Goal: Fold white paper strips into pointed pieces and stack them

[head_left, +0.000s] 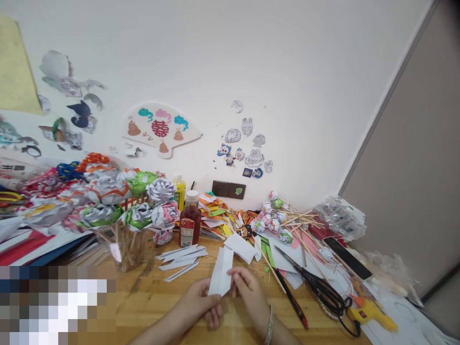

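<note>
1. Folded white paper: a long narrow piece, held upright just above the wooden table at the lower centre of the view, between both hands.
2. Left hand: fingers curled closed, pinching the lower left edge of the folded white paper.
3. Right hand: fingers closed on the right edge of the folded white paper; a silver bracelet sits on its wrist.
4. White paper strips: a loose fan of cut pieces lying flat on the table, just beyond the left hand.
5. Red-brown bottle: upright with a white cap, behind the strips; a yellow bottle stands behind it.
6. Glass jar: to the left, holding paper flowers on sticks.
7. Red pen: lying diagonally just right of the right hand.
8. Black scissors: lying beside the pen, handles toward the near edge.
9. Yellow glue gun: near the scissor handles, at the right.
10. Phone: dark screen up, beyond the scissors.
11. Skewered paper flowers: a heap near the wall, right of centre.
12. Paper fan: fixed to the wall above the bottles.
</note>
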A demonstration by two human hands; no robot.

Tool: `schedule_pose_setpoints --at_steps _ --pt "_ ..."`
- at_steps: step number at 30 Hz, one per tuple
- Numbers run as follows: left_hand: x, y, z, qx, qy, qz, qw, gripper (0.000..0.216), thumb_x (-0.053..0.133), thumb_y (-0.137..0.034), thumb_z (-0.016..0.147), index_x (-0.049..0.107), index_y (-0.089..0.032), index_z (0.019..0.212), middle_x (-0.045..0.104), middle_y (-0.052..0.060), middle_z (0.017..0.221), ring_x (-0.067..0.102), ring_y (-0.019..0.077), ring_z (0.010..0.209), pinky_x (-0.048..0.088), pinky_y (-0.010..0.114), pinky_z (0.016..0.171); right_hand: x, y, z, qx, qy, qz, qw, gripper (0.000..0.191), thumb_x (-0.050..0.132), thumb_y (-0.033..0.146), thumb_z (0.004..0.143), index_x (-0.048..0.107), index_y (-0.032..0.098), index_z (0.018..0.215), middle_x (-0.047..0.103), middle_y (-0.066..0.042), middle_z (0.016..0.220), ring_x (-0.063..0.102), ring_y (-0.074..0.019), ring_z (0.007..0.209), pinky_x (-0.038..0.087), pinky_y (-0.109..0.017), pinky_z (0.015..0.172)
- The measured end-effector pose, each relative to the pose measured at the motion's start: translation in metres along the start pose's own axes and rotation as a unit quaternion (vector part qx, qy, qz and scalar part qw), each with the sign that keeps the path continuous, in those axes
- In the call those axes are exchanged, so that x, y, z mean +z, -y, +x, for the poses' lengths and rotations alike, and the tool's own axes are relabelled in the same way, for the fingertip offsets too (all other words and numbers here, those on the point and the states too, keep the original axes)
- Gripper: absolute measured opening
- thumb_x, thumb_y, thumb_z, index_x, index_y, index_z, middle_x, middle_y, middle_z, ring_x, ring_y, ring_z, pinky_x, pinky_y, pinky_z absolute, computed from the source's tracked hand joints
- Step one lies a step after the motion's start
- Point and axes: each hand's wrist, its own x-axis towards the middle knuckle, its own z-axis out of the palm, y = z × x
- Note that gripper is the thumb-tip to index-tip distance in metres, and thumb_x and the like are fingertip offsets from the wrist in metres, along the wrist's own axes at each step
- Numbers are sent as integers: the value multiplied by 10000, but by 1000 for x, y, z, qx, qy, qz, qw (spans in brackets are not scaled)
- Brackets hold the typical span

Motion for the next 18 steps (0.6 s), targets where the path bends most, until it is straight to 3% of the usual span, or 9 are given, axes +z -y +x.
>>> schedule_pose_setpoints --at_steps 4,8,15,18 --pt "4 1 0 -9 -33 28 999 228 521 -303 587 458 -154 747 538 -55 372 481 98 294 361 182 313 -5 5 3 -16 -87 6 996 348 419 452 762 469 174 965 521 8 642 468 -101 476 374 -211 461" --pt "5 3 1 6 -96 86 992 225 529 -351 583 469 -155 676 425 -102 311 364 58 239 275 154 265 -11 4 7 -7 -140 5 990 419 358 519 755 460 193 998 505 19 572 479 -125 458 377 -226 438" --pt "-13 -2 4 93 -227 57 968 320 585 -439 536 442 -166 619 396 -107 418 307 31 303 233 145 277 -7 5 1 24 -54 35 998 285 498 452 703 512 167 713 495 29 484 449 -114 415 332 -216 419" --pt "-14 -3 5 102 -244 38 964 329 557 -465 559 389 -183 573 398 -101 419 354 45 310 272 152 289 -4 7 -3 8 -35 10 999 357 410 483 747 494 167 602 494 14 480 459 -126 439 348 -232 449"
